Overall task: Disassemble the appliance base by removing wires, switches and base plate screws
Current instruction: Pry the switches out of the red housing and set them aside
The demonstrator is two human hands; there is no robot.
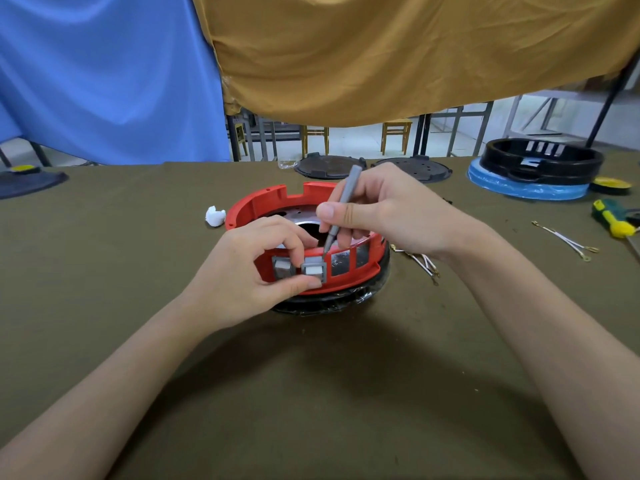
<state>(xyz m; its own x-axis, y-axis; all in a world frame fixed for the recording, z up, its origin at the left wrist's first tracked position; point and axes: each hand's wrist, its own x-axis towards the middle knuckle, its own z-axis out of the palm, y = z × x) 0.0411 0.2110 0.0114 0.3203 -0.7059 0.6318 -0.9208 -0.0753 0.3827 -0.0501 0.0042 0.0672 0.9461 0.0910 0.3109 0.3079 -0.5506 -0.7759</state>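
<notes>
A red round appliance base sits on a black ring at the table's middle, with a metal plate inside it. Two grey rocker switches are set in its near wall. My left hand pinches the right switch between thumb and forefinger; the other switch is just left of it. My right hand grips a slim grey screwdriver, its tip at the top right edge of the pinched switch.
Loose white wires lie right of the base, and another wire pair further right. A green-yellow tool, a black base on a blue ring, two dark round plates and a white crumpled scrap lie around.
</notes>
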